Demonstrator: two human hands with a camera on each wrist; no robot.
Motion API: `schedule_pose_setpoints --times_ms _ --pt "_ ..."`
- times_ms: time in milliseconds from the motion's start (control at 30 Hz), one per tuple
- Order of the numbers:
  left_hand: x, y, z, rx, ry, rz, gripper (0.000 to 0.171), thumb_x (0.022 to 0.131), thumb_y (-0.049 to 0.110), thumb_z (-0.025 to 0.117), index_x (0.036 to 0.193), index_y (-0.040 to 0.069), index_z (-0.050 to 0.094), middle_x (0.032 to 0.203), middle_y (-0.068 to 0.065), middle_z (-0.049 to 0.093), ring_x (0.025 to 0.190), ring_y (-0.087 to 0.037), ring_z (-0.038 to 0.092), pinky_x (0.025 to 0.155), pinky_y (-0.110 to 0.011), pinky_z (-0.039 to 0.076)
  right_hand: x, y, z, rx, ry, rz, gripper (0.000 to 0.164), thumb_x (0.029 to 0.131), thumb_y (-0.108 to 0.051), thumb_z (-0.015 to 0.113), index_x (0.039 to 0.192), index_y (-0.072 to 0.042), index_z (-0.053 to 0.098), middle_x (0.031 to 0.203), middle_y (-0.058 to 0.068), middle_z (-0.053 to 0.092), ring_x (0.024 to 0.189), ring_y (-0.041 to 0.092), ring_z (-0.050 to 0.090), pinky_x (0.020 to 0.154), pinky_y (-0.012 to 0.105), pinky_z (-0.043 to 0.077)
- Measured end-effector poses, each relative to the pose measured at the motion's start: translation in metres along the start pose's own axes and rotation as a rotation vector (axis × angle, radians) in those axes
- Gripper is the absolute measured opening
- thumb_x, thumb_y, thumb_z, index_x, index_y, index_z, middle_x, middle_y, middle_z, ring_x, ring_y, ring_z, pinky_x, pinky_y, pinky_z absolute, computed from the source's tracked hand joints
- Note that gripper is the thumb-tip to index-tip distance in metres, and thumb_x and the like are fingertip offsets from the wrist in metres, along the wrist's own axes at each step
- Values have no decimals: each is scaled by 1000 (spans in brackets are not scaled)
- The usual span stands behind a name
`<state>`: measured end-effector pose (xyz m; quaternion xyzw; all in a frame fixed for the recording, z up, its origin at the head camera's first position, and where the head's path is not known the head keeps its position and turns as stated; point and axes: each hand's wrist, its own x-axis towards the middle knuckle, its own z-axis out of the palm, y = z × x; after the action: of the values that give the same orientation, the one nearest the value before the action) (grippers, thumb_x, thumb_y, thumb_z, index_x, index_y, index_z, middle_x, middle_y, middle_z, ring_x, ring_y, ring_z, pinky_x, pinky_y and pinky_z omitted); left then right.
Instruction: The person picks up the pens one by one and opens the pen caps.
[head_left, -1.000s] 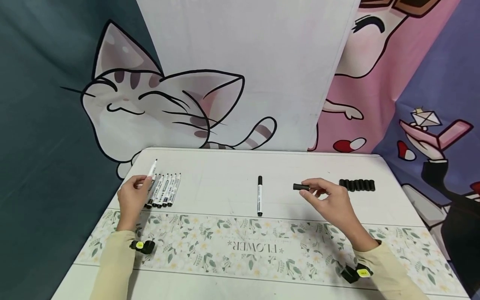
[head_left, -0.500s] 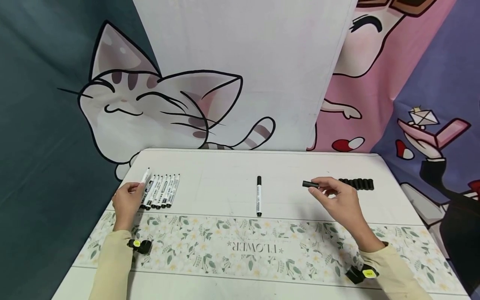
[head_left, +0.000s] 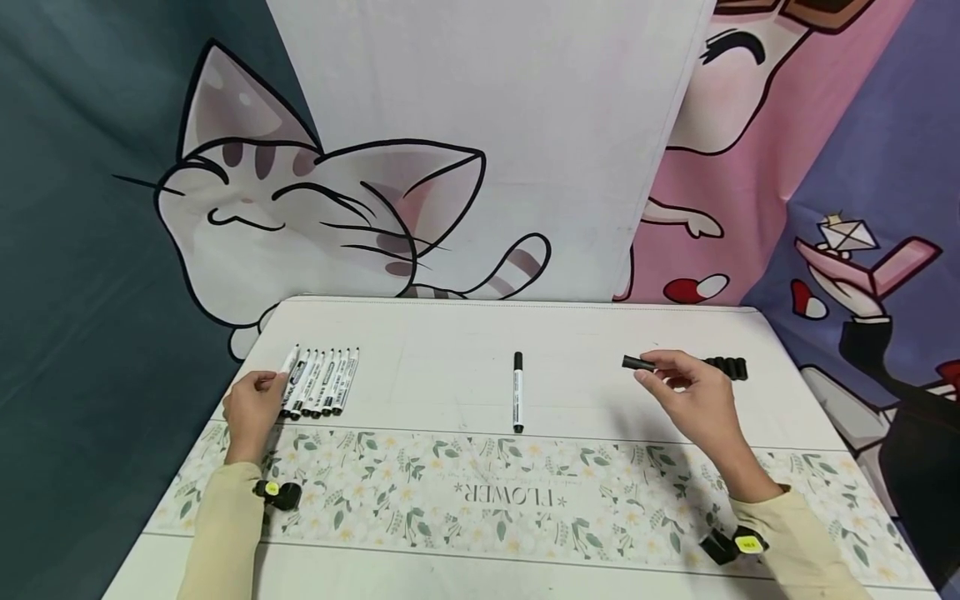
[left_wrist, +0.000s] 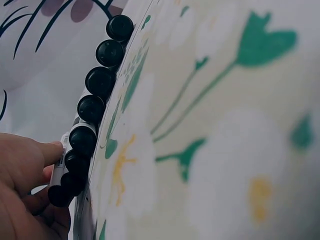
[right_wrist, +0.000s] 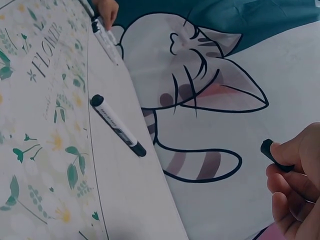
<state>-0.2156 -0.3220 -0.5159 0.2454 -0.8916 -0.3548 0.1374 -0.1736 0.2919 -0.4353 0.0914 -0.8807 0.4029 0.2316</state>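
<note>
At the left end of a row of uncapped white markers, my left hand pinches one more uncapped marker, its tip pointing away from me. In the left wrist view the black marker ends line up beside the thumb. My right hand pinches a black marker cap between thumb and fingers, raised above the table. Behind that hand lies a row of black caps, partly hidden by it. A capped marker lies alone in the middle.
The white table has a floral printed strip across its nearer part. A cloth backdrop with cartoon cats stands along the far edge.
My left hand has lowered its marker and drawn slightly left, to the end of the row. My right hand has carried the cap rightward, closer to the other caps.
</note>
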Motion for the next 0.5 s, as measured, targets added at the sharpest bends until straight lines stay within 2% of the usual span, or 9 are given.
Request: schedule_pose_setpoints --times_ms 167,367,433,500 --pt "-2 2 -1 -3 -11 12 41 104 32 60 123 -3 67 113 -26 67 95 -42 64 88 -58 44 0 2 -4 -18 19 29 25 87 -7 82 112 -7 77 91 11 74 79 -9 57 71 7 46" --pt "-3 0 -2 -8 -11 12 41 103 31 62 121 -5 67 110 -27 67 92 -42 62 89 -58 42 -1 3 -10 -47 26 67 24 90 -12 80 113 -7 77 91 12 75 77 -11 57 70 7 45" --pt "-1 -3 -2 1 -6 7 41 103 31 62 120 -5 67 109 -28 67 92 -42 62 88 -58 42 0 4 -13 -57 28 82 25 90 -14 80 114 -7 77 90 8 74 76 -11 57 68 8 45" --pt "1 -4 -1 12 -9 -2 43 103 33 62 121 -5 68 109 -27 67 92 -41 63 86 -56 44 0 5 -17 -64 36 99 25 90 -15 80 113 -7 77 88 -3 73 74 -11 58 67 8 45"
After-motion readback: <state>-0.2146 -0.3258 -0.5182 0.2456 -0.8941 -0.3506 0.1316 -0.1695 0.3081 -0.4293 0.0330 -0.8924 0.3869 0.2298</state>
